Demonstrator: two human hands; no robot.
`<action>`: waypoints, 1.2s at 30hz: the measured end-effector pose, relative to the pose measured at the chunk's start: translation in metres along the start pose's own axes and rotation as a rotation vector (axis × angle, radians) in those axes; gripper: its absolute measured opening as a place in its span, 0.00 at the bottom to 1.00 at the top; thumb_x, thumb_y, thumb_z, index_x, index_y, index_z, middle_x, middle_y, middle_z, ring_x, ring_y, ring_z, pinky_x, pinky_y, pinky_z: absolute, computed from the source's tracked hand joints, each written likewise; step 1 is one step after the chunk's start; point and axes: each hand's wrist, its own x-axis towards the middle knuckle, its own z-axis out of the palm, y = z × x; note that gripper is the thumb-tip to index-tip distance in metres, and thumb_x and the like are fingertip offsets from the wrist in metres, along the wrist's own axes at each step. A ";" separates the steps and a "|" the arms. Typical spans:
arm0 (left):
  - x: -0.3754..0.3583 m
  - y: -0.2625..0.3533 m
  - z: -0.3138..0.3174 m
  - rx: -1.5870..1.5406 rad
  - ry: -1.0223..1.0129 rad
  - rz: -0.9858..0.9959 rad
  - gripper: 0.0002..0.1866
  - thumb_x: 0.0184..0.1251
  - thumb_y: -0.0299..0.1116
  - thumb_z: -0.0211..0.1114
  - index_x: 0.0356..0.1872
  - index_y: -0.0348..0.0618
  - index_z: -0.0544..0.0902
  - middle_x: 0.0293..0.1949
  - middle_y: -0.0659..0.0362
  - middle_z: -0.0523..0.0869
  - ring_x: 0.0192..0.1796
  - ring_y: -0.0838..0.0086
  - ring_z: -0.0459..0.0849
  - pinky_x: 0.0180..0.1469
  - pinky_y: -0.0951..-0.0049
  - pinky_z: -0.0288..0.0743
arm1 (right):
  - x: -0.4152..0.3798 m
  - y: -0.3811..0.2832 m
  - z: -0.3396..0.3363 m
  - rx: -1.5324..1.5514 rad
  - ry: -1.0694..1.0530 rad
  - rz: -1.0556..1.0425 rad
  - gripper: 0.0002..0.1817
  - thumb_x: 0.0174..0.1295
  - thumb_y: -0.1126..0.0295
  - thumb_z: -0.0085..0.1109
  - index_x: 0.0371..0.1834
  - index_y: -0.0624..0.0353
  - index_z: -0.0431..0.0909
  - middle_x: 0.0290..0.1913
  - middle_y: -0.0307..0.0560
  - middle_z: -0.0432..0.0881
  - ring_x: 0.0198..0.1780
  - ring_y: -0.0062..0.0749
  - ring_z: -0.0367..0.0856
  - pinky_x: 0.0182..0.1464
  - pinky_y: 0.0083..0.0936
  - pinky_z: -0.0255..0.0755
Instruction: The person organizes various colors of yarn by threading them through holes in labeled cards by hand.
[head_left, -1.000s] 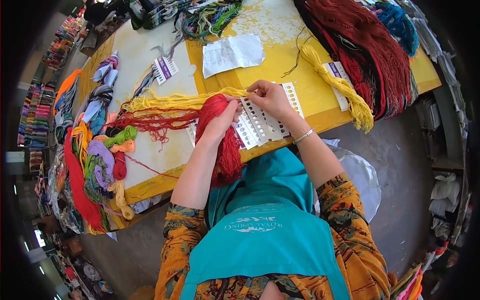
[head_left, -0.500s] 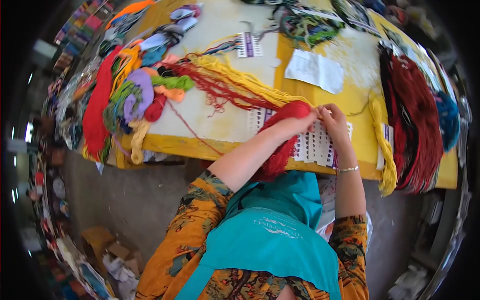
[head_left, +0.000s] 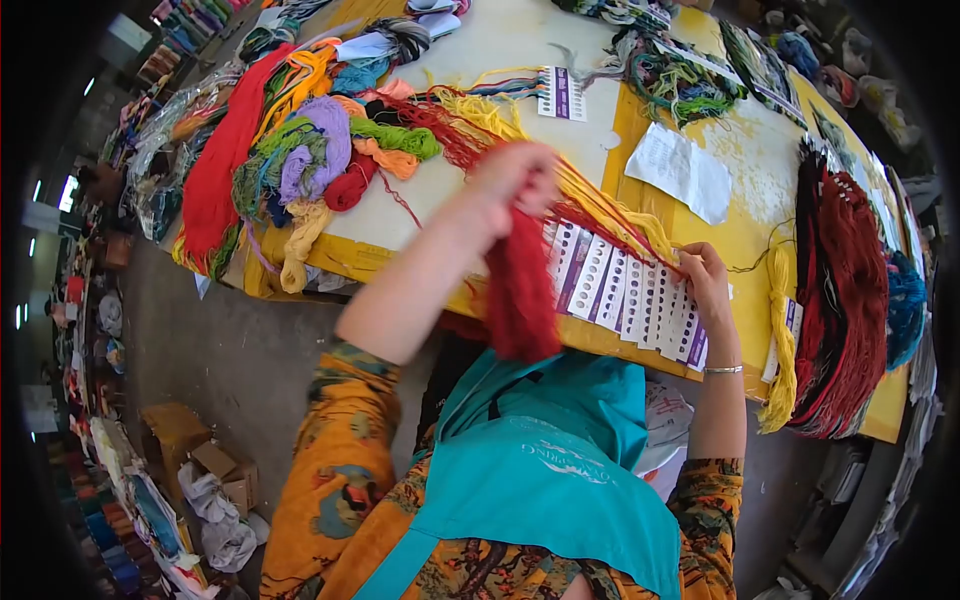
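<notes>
Gripping a hank of red yarn (head_left: 520, 285) in a closed left hand (head_left: 515, 180), a person lifts it above the yellow counter (head_left: 760, 220) — the hank hangs down past the counter's near edge. The right hand (head_left: 705, 280), fingers curled, pinches yellow strands (head_left: 610, 215) against a fan of white-and-purple punched cards (head_left: 625, 290) lying on the counter. Loose red threads (head_left: 450, 135) trail leftward from the cards toward a heap of mixed skeins (head_left: 310, 160) — a dark red bundle (head_left: 845, 300) lies at the counter's right end.
</notes>
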 end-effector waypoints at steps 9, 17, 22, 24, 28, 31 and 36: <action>-0.037 0.063 -0.104 -0.174 0.587 0.467 0.12 0.70 0.38 0.60 0.47 0.41 0.78 0.45 0.56 0.86 0.36 0.74 0.82 0.31 0.79 0.75 | 0.002 0.007 -0.004 -0.072 0.018 -0.024 0.10 0.62 0.66 0.57 0.41 0.60 0.77 0.24 0.39 0.82 0.25 0.16 0.72 0.28 0.16 0.65; -0.077 -0.041 0.037 -0.178 -0.137 0.220 0.30 0.77 0.47 0.42 0.71 0.36 0.63 0.71 0.50 0.65 0.75 0.63 0.60 0.73 0.60 0.55 | -0.011 0.006 0.023 -0.134 0.192 -0.351 0.08 0.62 0.69 0.60 0.37 0.63 0.80 0.29 0.39 0.84 0.30 0.17 0.78 0.34 0.18 0.72; -0.074 -0.067 0.069 -0.171 -0.217 0.135 0.27 0.78 0.42 0.43 0.71 0.36 0.63 0.71 0.54 0.66 0.74 0.69 0.60 0.73 0.65 0.54 | -0.072 -0.058 0.081 0.334 -0.136 -0.379 0.05 0.64 0.74 0.60 0.40 0.63 0.80 0.37 0.36 0.83 0.37 0.14 0.76 0.39 0.14 0.69; -0.065 -0.078 0.072 -0.047 -0.260 0.174 0.26 0.78 0.40 0.44 0.69 0.34 0.65 0.70 0.53 0.68 0.72 0.69 0.64 0.72 0.68 0.56 | -0.090 -0.073 0.091 0.507 -0.225 -0.270 0.06 0.63 0.73 0.61 0.40 0.62 0.80 0.35 0.34 0.81 0.34 0.12 0.73 0.36 0.13 0.66; -0.067 -0.087 0.077 0.035 -0.274 0.175 0.25 0.77 0.38 0.45 0.67 0.31 0.68 0.67 0.51 0.71 0.68 0.69 0.68 0.70 0.70 0.61 | -0.093 -0.063 0.097 0.732 -0.193 -0.117 0.04 0.64 0.72 0.61 0.38 0.59 0.80 0.32 0.35 0.81 0.29 0.13 0.73 0.28 0.12 0.64; -0.063 -0.088 0.068 -0.029 -0.254 0.113 0.25 0.77 0.39 0.45 0.66 0.31 0.69 0.63 0.52 0.75 0.62 0.71 0.74 0.66 0.70 0.65 | -0.092 -0.059 0.092 0.948 -0.185 0.001 0.02 0.65 0.73 0.59 0.36 0.57 0.80 0.28 0.38 0.81 0.22 0.13 0.71 0.20 0.10 0.55; -0.062 -0.090 0.069 -0.054 -0.154 0.130 0.21 0.75 0.36 0.49 0.62 0.35 0.73 0.62 0.52 0.76 0.61 0.70 0.75 0.64 0.67 0.68 | -0.089 -0.048 0.086 0.936 -0.170 -0.015 0.03 0.63 0.72 0.61 0.33 0.57 0.79 0.25 0.39 0.81 0.18 0.12 0.68 0.19 0.10 0.56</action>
